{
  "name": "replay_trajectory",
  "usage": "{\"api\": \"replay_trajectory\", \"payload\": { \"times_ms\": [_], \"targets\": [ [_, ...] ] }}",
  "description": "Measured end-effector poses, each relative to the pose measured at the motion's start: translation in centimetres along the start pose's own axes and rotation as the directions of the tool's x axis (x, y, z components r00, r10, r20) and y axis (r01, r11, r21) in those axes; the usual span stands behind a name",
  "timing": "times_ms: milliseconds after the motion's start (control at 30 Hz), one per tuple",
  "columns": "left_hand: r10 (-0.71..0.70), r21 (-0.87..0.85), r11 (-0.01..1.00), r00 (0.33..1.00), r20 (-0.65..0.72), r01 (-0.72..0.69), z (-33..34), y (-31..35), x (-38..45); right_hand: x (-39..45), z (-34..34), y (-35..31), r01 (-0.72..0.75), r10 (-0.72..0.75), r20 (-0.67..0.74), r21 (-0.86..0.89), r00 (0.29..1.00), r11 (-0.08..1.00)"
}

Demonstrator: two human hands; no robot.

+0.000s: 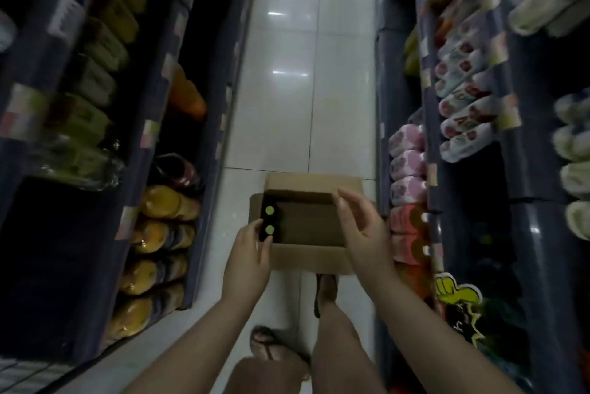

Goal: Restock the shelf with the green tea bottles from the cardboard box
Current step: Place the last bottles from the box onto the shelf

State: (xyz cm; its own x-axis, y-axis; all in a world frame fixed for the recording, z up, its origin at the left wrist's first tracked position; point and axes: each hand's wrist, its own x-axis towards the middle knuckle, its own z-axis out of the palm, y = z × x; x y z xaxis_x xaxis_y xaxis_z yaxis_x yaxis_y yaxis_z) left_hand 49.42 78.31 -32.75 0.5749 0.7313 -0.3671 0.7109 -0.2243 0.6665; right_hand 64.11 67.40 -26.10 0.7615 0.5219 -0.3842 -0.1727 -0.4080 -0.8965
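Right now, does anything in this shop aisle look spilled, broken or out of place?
Nothing looks spilled or broken. The cardboard box sits open on the floor in the aisle, with only two green-capped bottles left at its left end. The left hand reaches toward them; the right hand hovers open over the box. The shelves are blurred.

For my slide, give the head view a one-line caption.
Both hands, left and right, reach over an open box on the aisle floor, two green-capped bottles left inside.

cardboard box (306,261) on floor (306,90) mid-aisle | two bottles (270,220) inside box, at its left end | shelves (95,125) left and right of box | feet (274,347) nearer than box
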Motion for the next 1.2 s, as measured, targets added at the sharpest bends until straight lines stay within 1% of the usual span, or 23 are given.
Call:
{"api": "replay_trajectory", "payload": {
  "times_ms": [67, 133, 300, 400, 467, 567, 633, 767, 833, 933, 1000, 1067, 1133, 1200],
  "targets": [
    [-0.042, -0.020, 0.999, 0.999, 0.001, 0.042, 3.0, -2.6, 1.9, 3.3, 1.1, 3.6, -0.008, 0.010, 0.053, -0.035, 0.999, 0.999],
    [-0.114, -0.054, 0.992, 0.993, -0.004, 0.114, 6.2, -5.3, 3.9, 6.5, 2.6, 7.5, -0.017, 0.024, 0.105, -0.062, 0.994, 0.998],
    [-0.269, -0.121, 0.955, 0.963, 0.019, 0.270, 15.2, -13.0, 8.6, 14.1, 7.5, 18.4, 0.006, 0.036, 0.241, -0.173, 0.970, 0.985],
    [-0.339, -0.119, 0.934, 0.941, 0.015, 0.338, 19.8, -17.6, 10.7, 17.7, 10.0, 24.3, 0.027, 0.041, 0.278, -0.237, 0.960, 0.971],
    [-0.391, -0.127, 0.914, 0.920, -0.026, 0.384, 21.9, -20.0, 12.0, 19.4, 11.6, 27.6, 0.053, 0.043, 0.314, -0.292, 0.948, 0.955],
    [-0.447, -0.151, 0.888, 0.892, -0.065, 0.434, 24.0, -22.5, 13.8, 21.7, 13.7, 31.9, 0.158, 0.026, 0.408, -0.411, 0.913, 0.898],
    [-0.455, -0.168, 0.881, 0.890, -0.042, 0.443, 25.1, -23.3, 14.7, 22.9, 15.1, 34.1, 0.225, 0.026, 0.461, -0.481, 0.887, 0.847],
    [-0.431, -0.131, 0.894, 0.902, 0.010, 0.428, 26.4, -24.2, 16.6, 24.7, 17.5, 37.0, 0.318, 0.004, 0.522, -0.525, 0.853, 0.790],
    [-0.429, -0.087, 0.899, 0.903, 0.024, 0.429, 26.7, -24.3, 17.5, 25.5, 18.5, 37.9, 0.329, 0.000, 0.531, -0.524, 0.847, 0.786],
    [-0.418, -0.015, 0.908, 0.909, -0.003, 0.418, 27.4, -24.4, 18.3, 26.6, 19.4, 39.1, 0.332, 0.033, 0.561, -0.534, 0.827, 0.778],
    [-0.422, -0.045, 0.906, 0.906, -0.033, 0.420, 27.8, -24.8, 18.2, 27.3, 19.8, 39.9, 0.311, 0.045, 0.552, -0.532, 0.833, 0.787],
    [-0.422, -0.090, 0.905, 0.904, -0.071, 0.416, 27.9, -25.2, 18.0, 27.6, 20.0, 40.5, 0.260, 0.060, 0.534, -0.503, 0.843, 0.824],
    [-0.380, -0.081, 0.924, 0.919, -0.101, 0.373, 28.1, -25.5, 17.8, 27.5, 20.0, 40.7, 0.236, 0.057, 0.535, -0.464, 0.843, 0.854],
    [-0.340, -0.084, 0.939, 0.935, -0.103, 0.333, 28.2, -25.6, 17.7, 27.1, 19.5, 40.9, 0.223, 0.037, 0.525, -0.424, 0.850, 0.878]
  ]
}}
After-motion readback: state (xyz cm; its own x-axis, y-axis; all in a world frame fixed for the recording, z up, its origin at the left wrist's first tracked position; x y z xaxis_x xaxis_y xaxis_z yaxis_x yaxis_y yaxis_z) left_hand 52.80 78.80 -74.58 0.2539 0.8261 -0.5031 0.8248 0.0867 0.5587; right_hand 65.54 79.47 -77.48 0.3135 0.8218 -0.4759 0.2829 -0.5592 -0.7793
